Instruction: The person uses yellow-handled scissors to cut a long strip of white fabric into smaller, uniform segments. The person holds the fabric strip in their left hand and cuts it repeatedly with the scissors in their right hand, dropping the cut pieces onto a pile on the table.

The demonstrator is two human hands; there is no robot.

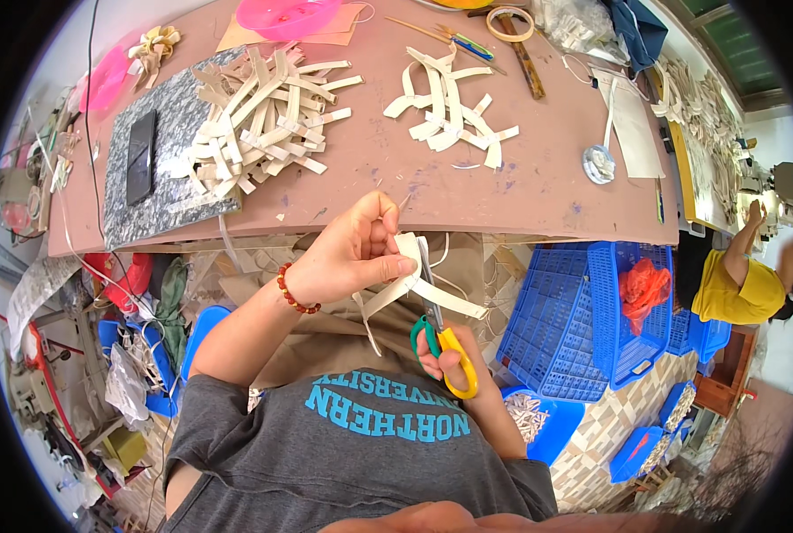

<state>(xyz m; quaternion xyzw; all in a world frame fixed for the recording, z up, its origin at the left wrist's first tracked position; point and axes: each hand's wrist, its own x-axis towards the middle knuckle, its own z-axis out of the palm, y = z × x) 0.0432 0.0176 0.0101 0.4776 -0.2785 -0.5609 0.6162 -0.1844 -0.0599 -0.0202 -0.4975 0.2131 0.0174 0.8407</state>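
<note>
In front of my lap, just off the table's near edge, my left hand point(350, 253) pinches a cream branched strap piece point(448, 300) between thumb and fingers. Narrow ends of the piece hang down and out to the right. Scissors point(460, 348) with a yellow and a green handle are gripped in my right hand point(445, 362), fingers through the loops. Their blades point up and lie against the strap piece beside my left thumb; whether they are parted I cannot tell. On the table rest a big heap of similar strap pieces point(267, 124) and a smaller group of strap pieces point(445, 102).
A phone point(141, 157) lies on a speckled stone slab point(167, 218) at the table's left. Toward the back are a pink bowl point(285, 19), a tape roll point(510, 24) and a hammer point(529, 71). Blue crates point(552, 320) stand right; a person in yellow point(743, 284) works beyond.
</note>
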